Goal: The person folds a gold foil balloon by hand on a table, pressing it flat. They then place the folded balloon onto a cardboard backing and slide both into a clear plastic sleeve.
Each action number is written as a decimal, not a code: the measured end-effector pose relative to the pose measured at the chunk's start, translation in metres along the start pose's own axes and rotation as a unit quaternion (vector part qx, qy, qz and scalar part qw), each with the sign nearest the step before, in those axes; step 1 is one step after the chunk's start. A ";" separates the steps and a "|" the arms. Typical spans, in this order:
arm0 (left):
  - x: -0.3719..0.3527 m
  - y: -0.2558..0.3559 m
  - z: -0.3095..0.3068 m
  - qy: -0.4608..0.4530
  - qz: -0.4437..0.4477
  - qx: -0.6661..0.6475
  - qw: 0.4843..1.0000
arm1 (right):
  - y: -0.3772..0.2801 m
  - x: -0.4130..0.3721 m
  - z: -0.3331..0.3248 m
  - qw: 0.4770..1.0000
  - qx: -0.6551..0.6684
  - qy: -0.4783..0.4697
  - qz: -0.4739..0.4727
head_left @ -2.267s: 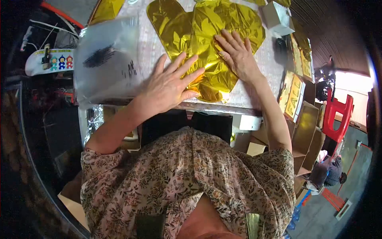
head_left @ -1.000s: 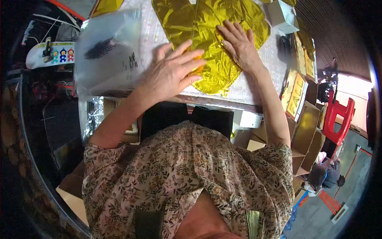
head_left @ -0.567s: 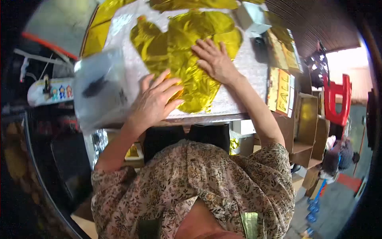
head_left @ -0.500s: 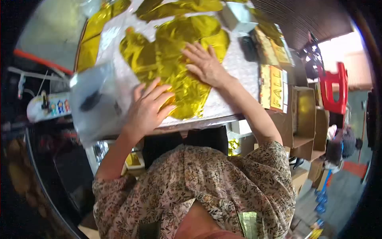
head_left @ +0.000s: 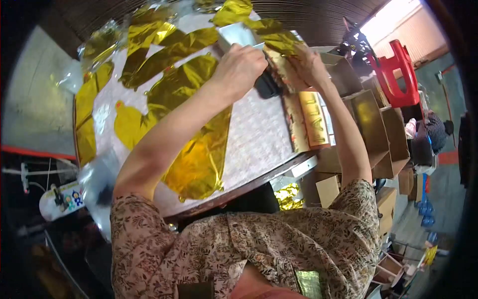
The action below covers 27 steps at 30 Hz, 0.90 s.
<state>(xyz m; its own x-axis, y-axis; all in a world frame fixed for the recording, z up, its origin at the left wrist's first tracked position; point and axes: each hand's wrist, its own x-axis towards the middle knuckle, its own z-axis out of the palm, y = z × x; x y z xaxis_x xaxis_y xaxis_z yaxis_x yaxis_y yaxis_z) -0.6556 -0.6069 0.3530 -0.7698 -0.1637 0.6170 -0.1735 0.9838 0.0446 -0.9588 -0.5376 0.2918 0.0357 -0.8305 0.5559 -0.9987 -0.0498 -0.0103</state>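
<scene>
Gold foil sheets (head_left: 195, 167) lie spread over the pale table top (head_left: 254, 137). My left hand (head_left: 241, 67) has its fingers curled at the near edge of a white open box (head_left: 238, 35); what they hold, if anything, is hidden. Right of it, my right hand (head_left: 307, 67) is at a gold foil piece (head_left: 279, 37) that lies over a patterned strip; its fingertips are partly hidden and blurred. A black object (head_left: 267, 85) rests on the table just below my left hand.
Beside the table's right edge lies a lettered gold box (head_left: 313, 119), with open cardboard boxes (head_left: 366, 117) beyond. A red plastic stool (head_left: 398, 74) stands at the upper right. Clear plastic (head_left: 97, 182) hangs over the left edge. A person (head_left: 434, 137) is at the far right.
Both hands have left the gold foil in the middle and moved up and right, to the white box and the patterned strip. The view has shifted, and the foil now lies further left.
</scene>
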 end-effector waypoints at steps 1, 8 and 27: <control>0.021 -0.008 0.018 0.000 0.012 0.020 1.000 | 0.008 0.001 -0.002 0.998 0.036 -0.050 0.024; 0.092 -0.033 0.111 -0.027 0.052 0.214 0.975 | 0.000 -0.009 -0.010 0.995 0.028 -0.074 0.063; 0.132 -0.110 0.097 -0.103 -0.261 -0.179 0.943 | 0.019 0.039 -0.051 0.920 0.313 0.057 0.227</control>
<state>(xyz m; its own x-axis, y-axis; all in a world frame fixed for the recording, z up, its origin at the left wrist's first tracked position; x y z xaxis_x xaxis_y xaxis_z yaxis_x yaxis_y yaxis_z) -0.7976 -0.7439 0.3537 -0.7461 -0.6066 0.2745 -0.3716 0.7215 0.5842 -0.9787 -0.5427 0.3553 -0.4208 -0.7821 0.4596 -0.6918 -0.0511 -0.7203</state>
